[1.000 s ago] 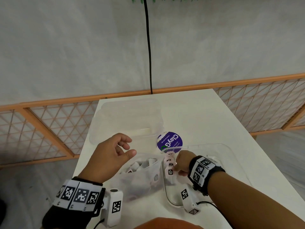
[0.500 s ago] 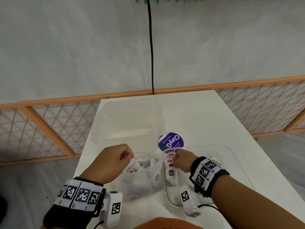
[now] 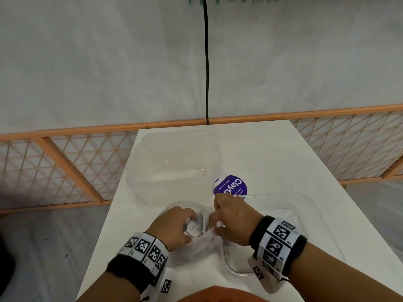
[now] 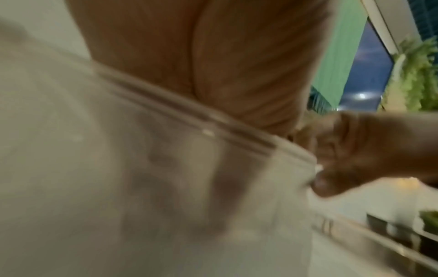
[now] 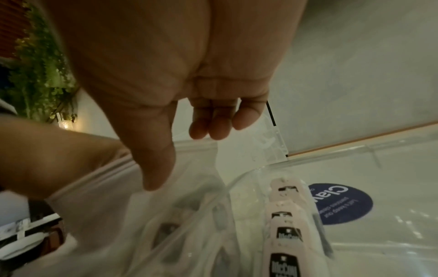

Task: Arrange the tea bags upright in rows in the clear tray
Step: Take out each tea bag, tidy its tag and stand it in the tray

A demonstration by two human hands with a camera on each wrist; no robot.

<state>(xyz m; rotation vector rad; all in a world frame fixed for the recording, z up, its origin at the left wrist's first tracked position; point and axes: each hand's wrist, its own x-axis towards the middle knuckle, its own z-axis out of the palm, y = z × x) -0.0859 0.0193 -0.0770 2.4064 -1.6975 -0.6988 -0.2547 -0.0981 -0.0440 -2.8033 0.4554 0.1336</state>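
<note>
Pinching the rim of the clear zip bag [image 3: 197, 243]: right hand [image 3: 234, 221], thumb vs fingers. Left hand [image 3: 172, 228] is inside the bag mouth, fingers curled; whether it holds a tea bag, can't tell. Right wrist cam only: row of tea bags [image 5: 285, 230] upright along the near-left wall of the clear tray [image 3: 305, 205], tags read "McCoy", just beside right grip. Purple sticker [image 3: 231, 185] on bench [image 3: 261, 153], "Clay…" legible.

Clear glossy plastic tray [image 3: 305, 205], smooth. Thin translucent plastic zip bag [image 5: 132, 215], crinkled, by right thumb. Pale pink paper tea bag tags [image 5: 284, 215], matt. White table top [image 3: 250, 149], smooth matt. Orange wooden lattice rail [image 3: 65, 162].
</note>
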